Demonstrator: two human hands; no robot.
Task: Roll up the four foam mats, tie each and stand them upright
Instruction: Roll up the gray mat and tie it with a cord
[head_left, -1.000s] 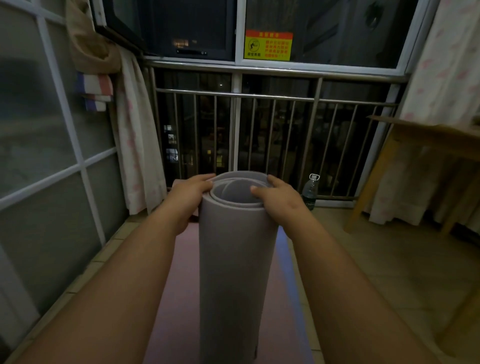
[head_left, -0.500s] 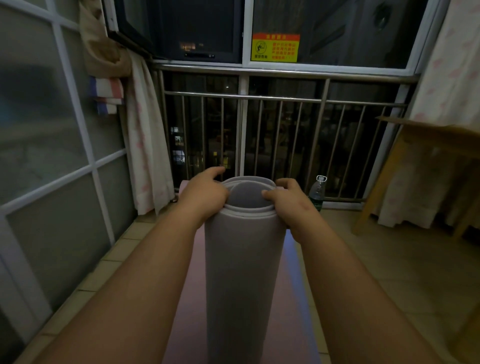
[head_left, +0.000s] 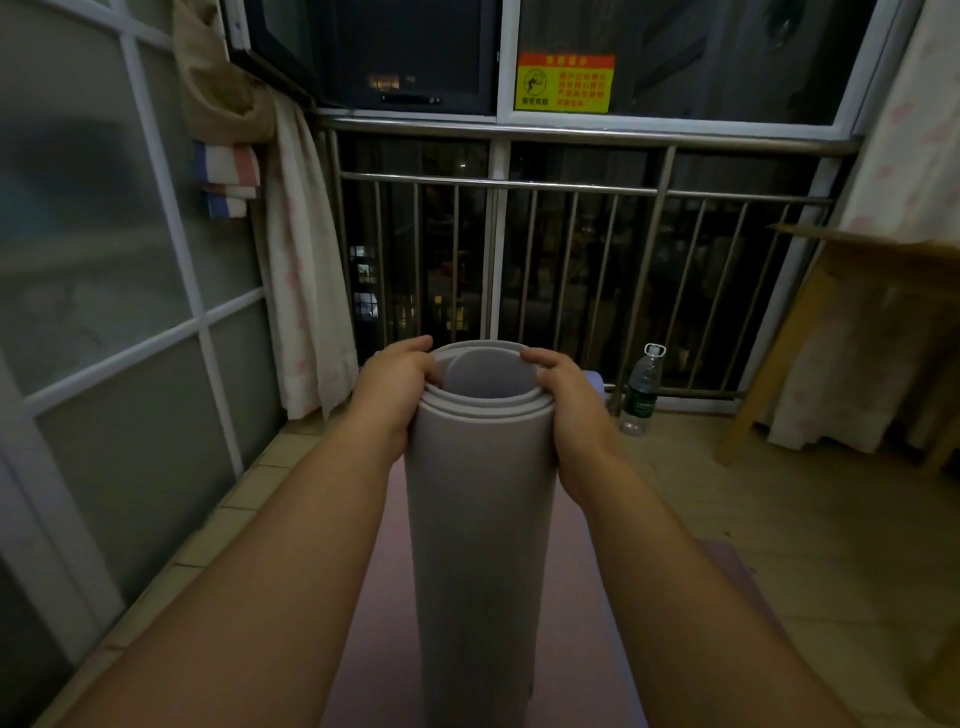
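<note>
Both hands grip the top end of the rolled mat (head_left: 478, 519), which stands upright in the middle of the view, directly in front of the person. The left hand (head_left: 397, 387) is curled round the left side of the rim, with its fingers going over the edge to the inside of the roll. The right hand (head_left: 569, 395) holds the right side in the same way, its thumb lying on the upper edge. The roll is grey-lilac, and at its open top the spiral of foam layers is visible; no tie is seen on the part that shows. Its lower end goes out of the view, above a pink mat (head_left: 371, 597) that lies flat on the tiled floor. To the right, near the metal railing (head_left: 571, 189), a clear plastic bottle (head_left: 642, 389) with a cap stands on the floor; how much is inside I cannot tell. A wooden table (head_left: 852, 254) stands further right, with a pale curtain behind it. At the left, a curtain (head_left: 301, 270) and a striped towel (head_left: 227, 176) hang beside the glass wall. A yellow sticker (head_left: 564, 82) is on the window above the railing.
</note>
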